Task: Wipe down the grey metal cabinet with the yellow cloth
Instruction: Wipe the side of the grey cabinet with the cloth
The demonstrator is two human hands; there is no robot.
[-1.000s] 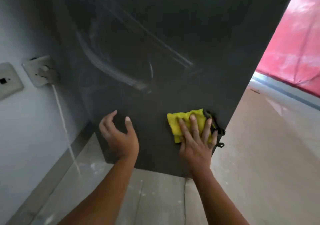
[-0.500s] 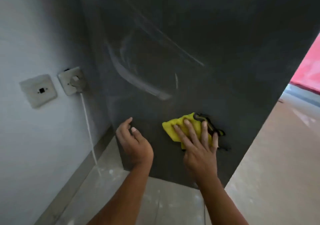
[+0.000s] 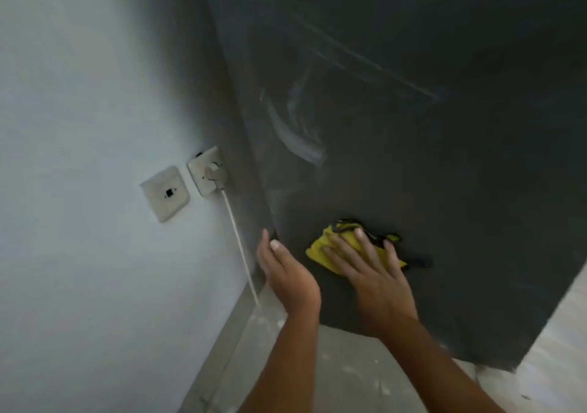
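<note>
The grey metal cabinet (image 3: 444, 158) fills the upper right, its flat side marked with pale wipe streaks. A yellow cloth (image 3: 320, 252) with a black edge lies flat against the lower part of that side. My right hand (image 3: 371, 272) presses the cloth to the metal with straight, spread fingers. My left hand (image 3: 289, 277) is just left of it, fingers straight, with the fingertips at the cabinet's left corner edge. Part of the cloth is hidden under my right hand.
A pale wall (image 3: 79, 190) stands close on the left with a blank plate (image 3: 165, 193) and a socket (image 3: 208, 171) holding a plug. A white cable (image 3: 241, 247) runs down to the dusty concrete floor (image 3: 333, 374). A narrow gap separates wall and cabinet.
My right hand has slid the cloth leftward along the cabinet's lower side. My left hand has moved to the cabinet's left corner edge. The view has swung left, so the red sheet is out of sight.
</note>
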